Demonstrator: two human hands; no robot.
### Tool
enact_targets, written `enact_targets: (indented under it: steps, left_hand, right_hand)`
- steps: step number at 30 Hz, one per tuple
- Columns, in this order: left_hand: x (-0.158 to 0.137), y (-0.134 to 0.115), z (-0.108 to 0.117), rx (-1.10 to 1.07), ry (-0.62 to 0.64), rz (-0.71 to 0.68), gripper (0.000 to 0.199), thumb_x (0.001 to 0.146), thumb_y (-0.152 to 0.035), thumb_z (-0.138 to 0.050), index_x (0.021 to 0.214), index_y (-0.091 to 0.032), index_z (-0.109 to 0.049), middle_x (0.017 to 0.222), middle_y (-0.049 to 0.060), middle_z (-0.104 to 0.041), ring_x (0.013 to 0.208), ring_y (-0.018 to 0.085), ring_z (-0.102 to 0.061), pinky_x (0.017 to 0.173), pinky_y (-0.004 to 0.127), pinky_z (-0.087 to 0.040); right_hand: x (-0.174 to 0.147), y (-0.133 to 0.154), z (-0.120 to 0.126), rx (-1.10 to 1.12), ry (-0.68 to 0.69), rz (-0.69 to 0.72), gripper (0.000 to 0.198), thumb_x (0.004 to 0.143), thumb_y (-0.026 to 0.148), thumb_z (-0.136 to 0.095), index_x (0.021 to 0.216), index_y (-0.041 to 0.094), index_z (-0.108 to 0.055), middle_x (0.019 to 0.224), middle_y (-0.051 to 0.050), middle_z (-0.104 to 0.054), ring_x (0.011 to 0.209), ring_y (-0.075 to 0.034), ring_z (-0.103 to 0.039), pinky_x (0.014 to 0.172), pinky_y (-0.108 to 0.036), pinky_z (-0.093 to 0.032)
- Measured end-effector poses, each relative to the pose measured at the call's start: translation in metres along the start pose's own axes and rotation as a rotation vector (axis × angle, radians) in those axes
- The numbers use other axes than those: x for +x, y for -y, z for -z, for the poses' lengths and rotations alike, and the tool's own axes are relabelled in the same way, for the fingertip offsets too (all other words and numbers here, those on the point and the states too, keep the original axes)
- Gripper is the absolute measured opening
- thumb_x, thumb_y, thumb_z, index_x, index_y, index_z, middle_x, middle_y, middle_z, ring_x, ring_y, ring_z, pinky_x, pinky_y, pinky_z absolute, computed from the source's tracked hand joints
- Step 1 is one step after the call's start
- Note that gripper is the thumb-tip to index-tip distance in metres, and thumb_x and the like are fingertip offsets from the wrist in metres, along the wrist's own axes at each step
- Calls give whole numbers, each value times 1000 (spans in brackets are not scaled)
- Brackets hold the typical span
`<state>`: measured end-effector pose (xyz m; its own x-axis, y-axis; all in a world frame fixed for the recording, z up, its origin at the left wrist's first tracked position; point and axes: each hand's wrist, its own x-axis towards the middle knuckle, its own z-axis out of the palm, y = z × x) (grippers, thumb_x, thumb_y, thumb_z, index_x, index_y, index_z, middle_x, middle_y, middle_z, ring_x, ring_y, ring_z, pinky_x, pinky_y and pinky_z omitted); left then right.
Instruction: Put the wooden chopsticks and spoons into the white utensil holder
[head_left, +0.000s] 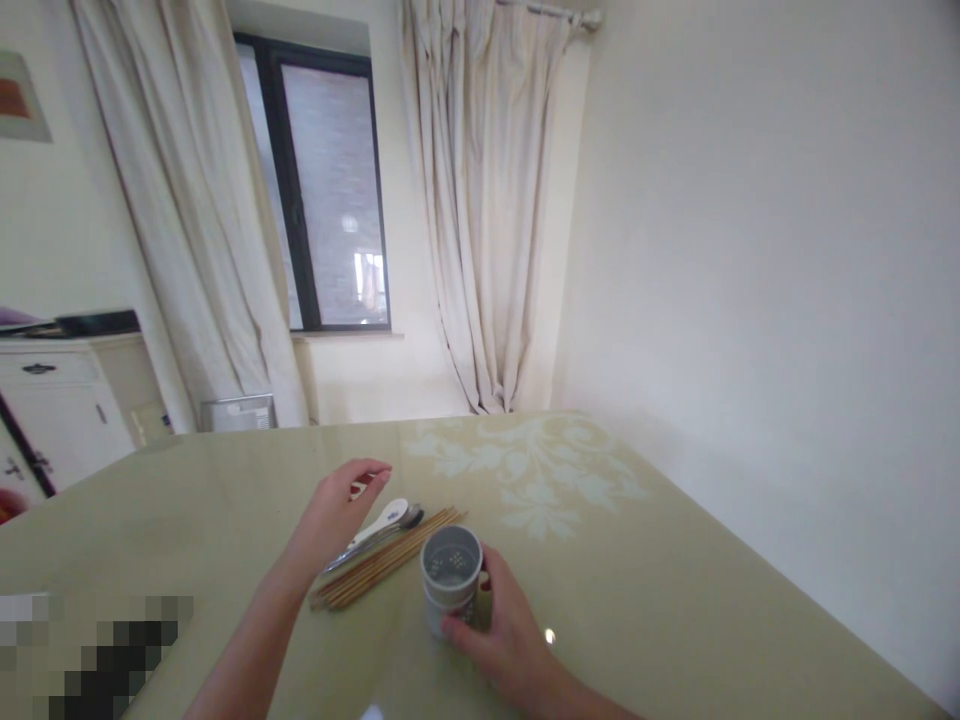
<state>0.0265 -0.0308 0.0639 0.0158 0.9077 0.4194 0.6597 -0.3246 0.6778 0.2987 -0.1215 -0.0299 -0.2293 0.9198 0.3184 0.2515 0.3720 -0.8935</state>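
Observation:
My right hand [510, 635] is wrapped round the side of a grey chopstick holder [451, 590], thumb in front and fingers behind. The holder stands upright on the table, and small drain holes show in its bottom. To its left lies a bundle of wooden chopsticks [390, 562], slanting up to the right. Beside the bundle are a white spoon [391, 513] and metal spoons [412, 517], partly hidden by my left hand. My left hand [349, 500] hovers above the spoons, fingers stretched to the right with a gap above the thumb; nothing shows in it.
The pale green table [660, 600] has a white floral pattern at its far right and meets the wall on that side. A blurred-out dark object [112, 655] lies at the near left. A white cabinet [60, 390] and long curtains [487, 200] stand beyond the table.

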Motion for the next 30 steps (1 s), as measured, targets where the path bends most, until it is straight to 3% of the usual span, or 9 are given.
enact_targets:
  steps: [5,9,11,16,21,24,27,30]
  left_hand:
    - [-49,58,-15,19,-214,170,59,94,-64,-43,125,-20,-67,136,14,-69,133,33,-60,119,53,-43]
    - [-83,93,-34,25,-326,382,78,99,-66,-32,155,-11,-37,164,21,-41,156,34,-34,129,54,-26]
    - [-87,92,-43,-18,-318,418,78,101,-65,-30,159,-13,-30,168,19,-35,159,32,-28,131,52,-23]
    - [-76,74,-65,-99,-279,419,76,102,-65,-29,159,-14,-30,167,20,-36,158,32,-31,130,52,-24]
    - [-75,71,-65,-179,-321,421,73,103,-62,-27,155,-13,-37,165,19,-39,157,30,-34,131,49,-23]
    - [-88,68,-62,-196,-378,346,67,102,-62,-31,151,-17,-42,163,15,-44,155,30,-36,131,51,-25]
    - [-100,59,-62,-154,-414,230,60,100,-61,-39,143,-21,-51,150,13,-57,145,32,-49,126,55,-34]
    - [-99,45,-65,-109,-339,107,47,99,-58,-43,122,-22,-63,126,11,-70,122,31,-64,110,51,-49]
  right_hand:
    - [2,4,0,47,-28,-25,68,76,15,-80,139,20,-56,137,-12,-65,127,-32,-59,110,-48,-44]
    - [3,3,-2,60,-27,-6,65,77,16,-79,138,19,-55,136,-13,-65,127,-33,-59,111,-49,-43]
    - [3,3,-3,59,-26,-6,65,78,17,-79,138,19,-55,136,-14,-64,127,-33,-59,111,-49,-43]
    - [4,-1,-4,43,-37,9,66,76,16,-80,137,18,-56,135,-14,-65,126,-33,-59,110,-48,-44]
    - [4,-1,-4,37,-37,22,66,75,14,-80,137,19,-57,135,-13,-64,127,-32,-58,111,-47,-43]
    - [4,1,-3,27,-25,20,66,76,14,-79,137,18,-56,135,-13,-64,127,-32,-58,111,-47,-43]
    - [4,1,-3,14,-11,38,66,76,15,-80,137,18,-57,135,-13,-63,126,-32,-58,110,-47,-44]
    - [3,1,-4,5,5,60,67,74,15,-81,137,18,-58,134,-13,-64,125,-32,-58,109,-46,-44]
